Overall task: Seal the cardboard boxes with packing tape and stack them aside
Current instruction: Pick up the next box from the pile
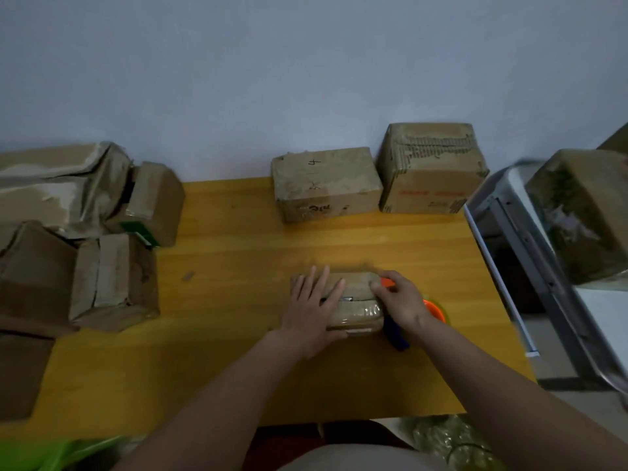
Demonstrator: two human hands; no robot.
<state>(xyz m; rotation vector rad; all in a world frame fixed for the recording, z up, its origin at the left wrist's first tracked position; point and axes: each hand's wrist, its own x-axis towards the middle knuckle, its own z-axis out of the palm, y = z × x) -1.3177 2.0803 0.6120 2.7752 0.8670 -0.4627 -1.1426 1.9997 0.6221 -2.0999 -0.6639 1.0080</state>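
A small flat cardboard box (358, 302) lies near the middle of the yellow wooden table (238, 266), its near part shiny with clear tape. My left hand (312, 311) presses flat on the box's left half, fingers spread. My right hand (399, 299) grips a tape dispenser (431, 309) with an orange body and a blue handle at the box's right edge. Most of the dispenser is hidden by the hand.
Two closed boxes (326, 183) (431, 168) stand at the back against the wall. Several worn boxes (112, 280) pile up at the table's left end. Right of the table stands a grey metal frame (530, 239) with a wrapped box (584, 212) on it.
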